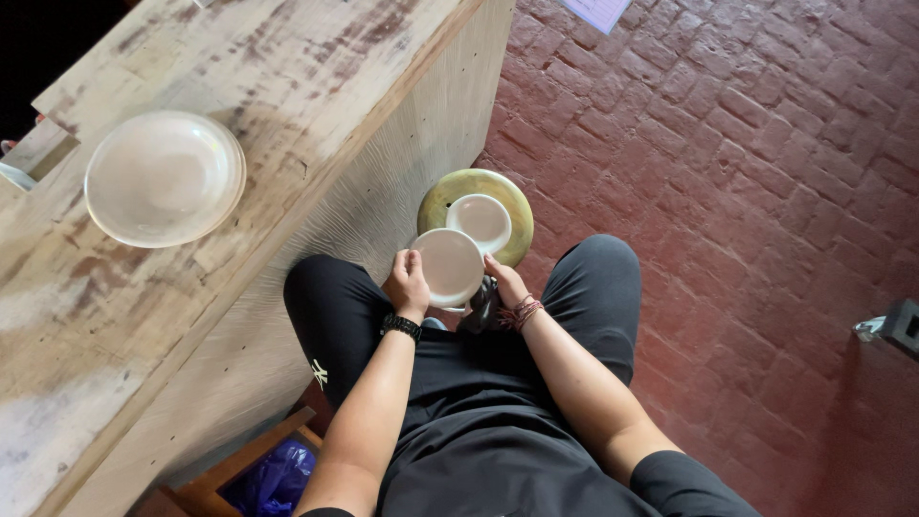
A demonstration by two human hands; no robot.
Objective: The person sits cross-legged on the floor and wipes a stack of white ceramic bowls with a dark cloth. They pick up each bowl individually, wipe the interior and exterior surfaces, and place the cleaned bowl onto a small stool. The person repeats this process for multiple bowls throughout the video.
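Both hands work over the lap: left hand (409, 284) and right hand (504, 284) each keep a closed grip on the white disc (450, 266), above the green-rimmed bowl (476, 215); the stacked clear plates (165, 177) sit on the counter (86, 325), untouched.

Single head-worn view, looking steeply down — lap close below, wooden tabletop (287, 86) at left

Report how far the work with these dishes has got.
Looks done: a clear plate lies on the wooden table. In hand: left hand and right hand hold a white plate over the lap. Likely left: a white bowl on the green plate beyond.
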